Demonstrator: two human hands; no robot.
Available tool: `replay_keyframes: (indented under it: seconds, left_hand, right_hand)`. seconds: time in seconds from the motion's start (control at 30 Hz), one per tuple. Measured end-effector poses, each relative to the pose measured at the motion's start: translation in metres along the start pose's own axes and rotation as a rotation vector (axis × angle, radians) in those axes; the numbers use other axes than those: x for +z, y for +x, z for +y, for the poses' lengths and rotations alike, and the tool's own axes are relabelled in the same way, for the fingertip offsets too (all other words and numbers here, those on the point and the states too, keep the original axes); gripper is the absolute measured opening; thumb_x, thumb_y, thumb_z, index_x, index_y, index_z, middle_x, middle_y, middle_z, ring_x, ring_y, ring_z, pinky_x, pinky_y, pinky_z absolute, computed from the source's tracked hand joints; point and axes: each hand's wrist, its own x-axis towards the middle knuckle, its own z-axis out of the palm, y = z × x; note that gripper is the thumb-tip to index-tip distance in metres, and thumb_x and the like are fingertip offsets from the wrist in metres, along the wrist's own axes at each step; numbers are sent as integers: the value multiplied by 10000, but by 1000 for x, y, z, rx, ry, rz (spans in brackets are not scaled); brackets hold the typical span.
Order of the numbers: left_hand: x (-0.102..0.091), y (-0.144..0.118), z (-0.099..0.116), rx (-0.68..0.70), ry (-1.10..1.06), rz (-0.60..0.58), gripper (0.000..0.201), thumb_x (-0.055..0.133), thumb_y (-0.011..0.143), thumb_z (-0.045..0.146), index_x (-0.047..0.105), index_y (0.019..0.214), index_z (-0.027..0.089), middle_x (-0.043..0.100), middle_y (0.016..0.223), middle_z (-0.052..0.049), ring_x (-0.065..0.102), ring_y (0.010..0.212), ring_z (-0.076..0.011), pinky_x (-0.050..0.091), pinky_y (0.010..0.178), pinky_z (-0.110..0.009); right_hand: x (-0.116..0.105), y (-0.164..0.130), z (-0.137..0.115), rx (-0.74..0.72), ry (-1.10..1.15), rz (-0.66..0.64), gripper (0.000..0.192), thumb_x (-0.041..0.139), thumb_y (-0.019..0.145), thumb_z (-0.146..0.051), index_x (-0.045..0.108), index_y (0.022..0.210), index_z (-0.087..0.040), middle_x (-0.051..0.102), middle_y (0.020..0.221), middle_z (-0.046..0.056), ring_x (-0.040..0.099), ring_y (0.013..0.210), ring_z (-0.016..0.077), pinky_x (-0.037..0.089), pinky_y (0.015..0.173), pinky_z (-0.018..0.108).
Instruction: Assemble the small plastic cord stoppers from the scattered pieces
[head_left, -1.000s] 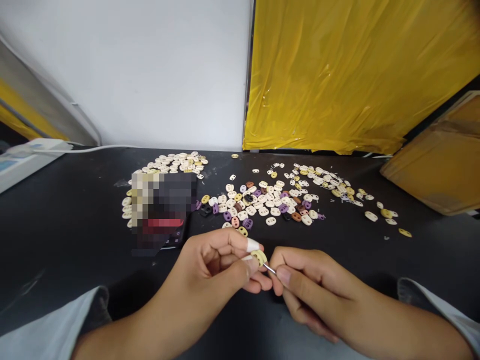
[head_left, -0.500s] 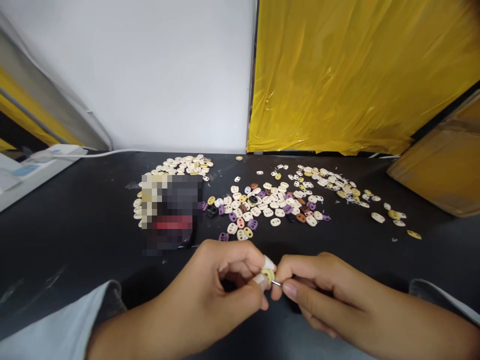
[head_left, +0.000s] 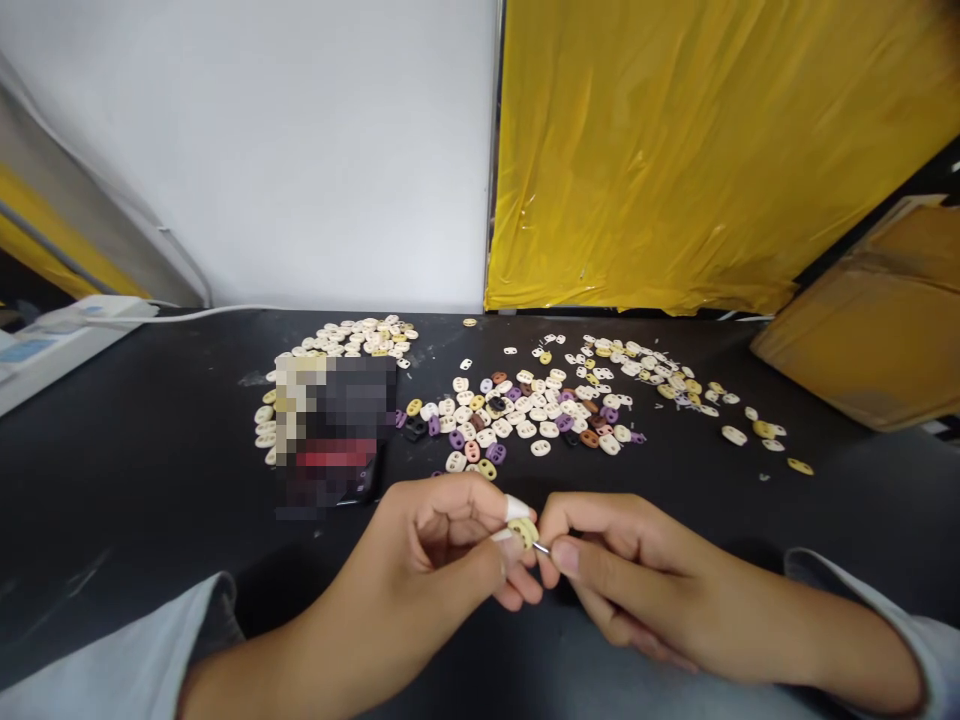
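Observation:
My left hand (head_left: 442, 545) pinches a small pale yellow two-hole button piece (head_left: 524, 530) between thumb and taped forefinger, low in the middle of the view. My right hand (head_left: 622, 570) grips a thin metal pin (head_left: 541, 548) whose tip touches the button. Both hands meet just above the black table (head_left: 135, 470). Beyond them lies a mixed pile of cream, purple, brown and yellow buttons (head_left: 525, 410).
A cream button pile (head_left: 352, 340) sits at the back left beside a blurred dark object (head_left: 334, 425). More buttons (head_left: 660, 375) scatter to the right. A cardboard box (head_left: 877, 320) stands at the right, a white device (head_left: 52, 335) with a cable at the left, yellow sheeting (head_left: 712, 150) behind.
The hands stay together on the button and pin, shifting only slightly as the view wobbles. The grip on both is the same.

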Motion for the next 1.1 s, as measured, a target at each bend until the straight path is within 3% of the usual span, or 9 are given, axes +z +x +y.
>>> replay_keyframes:
  seconds: [0.23, 0.47, 0.83, 1.1]
  left_hand:
    - [-1, 3, -2, 2, 26, -17, 60, 669, 880, 193, 670, 847, 142, 744, 772, -38, 679, 662, -112, 542, 620, -198]
    - [-1, -7, -2, 51, 274, -22, 154, 617, 928, 289, 673, 860, 163, 700, 798, -35, 640, 748, -137, 519, 674, -229]
    - [-1, 1, 2, 26, 116, -8, 211, 634, 927, 332, 733, 883, 151, 709, 800, -51, 639, 705, -129, 523, 634, -218]
    - [-3, -8, -4, 9, 295, -53, 242, 557, 971, 339, 684, 937, 136, 713, 829, -64, 664, 743, -140, 546, 700, -246]
  right_hand:
    - [1, -2, 1, -20, -46, 11, 323, 422, 1030, -468, 524, 931, -178, 424, 527, -100, 305, 392, 29, 273, 399, 136]
    - [2, -13, -6, -190, -538, 99, 255, 408, 1047, -359, 603, 969, -214, 430, 650, -51, 374, 573, 82, 334, 538, 179]
    - [-2, -9, -2, -206, -476, 133, 274, 394, 1049, -357, 609, 973, -205, 493, 676, -39, 401, 579, 88, 368, 555, 187]
    - [-3, -18, 11, -134, -588, 235, 199, 516, 981, -398, 679, 1037, -300, 623, 732, 10, 558, 644, 164, 463, 615, 255]
